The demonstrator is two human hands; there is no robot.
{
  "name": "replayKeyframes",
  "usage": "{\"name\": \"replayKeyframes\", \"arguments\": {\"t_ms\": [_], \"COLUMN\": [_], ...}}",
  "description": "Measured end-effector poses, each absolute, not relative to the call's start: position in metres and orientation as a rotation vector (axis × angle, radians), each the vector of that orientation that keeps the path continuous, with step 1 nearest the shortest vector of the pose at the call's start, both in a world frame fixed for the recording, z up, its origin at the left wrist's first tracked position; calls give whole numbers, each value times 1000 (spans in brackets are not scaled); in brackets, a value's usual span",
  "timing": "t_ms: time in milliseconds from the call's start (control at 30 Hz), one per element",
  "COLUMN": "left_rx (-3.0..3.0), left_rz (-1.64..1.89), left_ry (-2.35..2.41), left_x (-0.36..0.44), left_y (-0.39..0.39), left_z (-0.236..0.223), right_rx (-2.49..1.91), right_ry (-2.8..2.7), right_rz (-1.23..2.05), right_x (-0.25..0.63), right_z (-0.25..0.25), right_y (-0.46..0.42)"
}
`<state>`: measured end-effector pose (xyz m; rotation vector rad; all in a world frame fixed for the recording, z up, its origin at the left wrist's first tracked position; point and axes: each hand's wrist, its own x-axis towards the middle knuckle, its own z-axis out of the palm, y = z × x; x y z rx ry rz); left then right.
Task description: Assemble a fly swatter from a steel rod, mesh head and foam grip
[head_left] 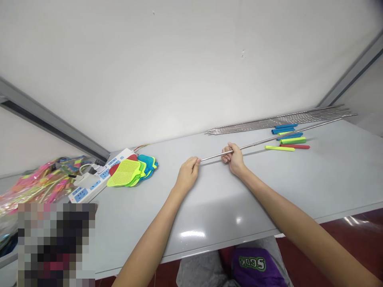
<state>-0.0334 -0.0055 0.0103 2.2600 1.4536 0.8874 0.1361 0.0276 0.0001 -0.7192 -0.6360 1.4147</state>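
A long thin metal rod slants across the table, its far end up at the right. My left hand is closed around the rod's near end, which its fingers hide. Further along, my right hand is curled round the same rod, palm side up. Past the right hand, the rod runs over a group of coloured plastic tubes in blue, green, yellow and red. Left of my left hand lies a pile of fly swatter heads, with yellow-green ones on top and blue and red ones beneath.
A bundle of metal rods lies along the wall at the back right. At the left, a white power strip with plugs and cables sits beside clear bags of colourful items. The table's front edge runs just above my lap.
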Motion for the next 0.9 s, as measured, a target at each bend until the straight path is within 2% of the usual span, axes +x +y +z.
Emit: {"name": "replayKeyframes", "arguments": {"t_ms": [400, 900], "left_rx": [2239, 1943], "left_rz": [678, 701], "left_ry": [1377, 1368], "left_x": [-22, -7], "left_y": [-17, -30], "left_z": [7, 0], "right_rx": [-730, -670], "right_ry": [-647, -634], "right_rz": [1399, 1245], "right_x": [144, 142], "right_z": [-3, -1], "right_y": [32, 26]}}
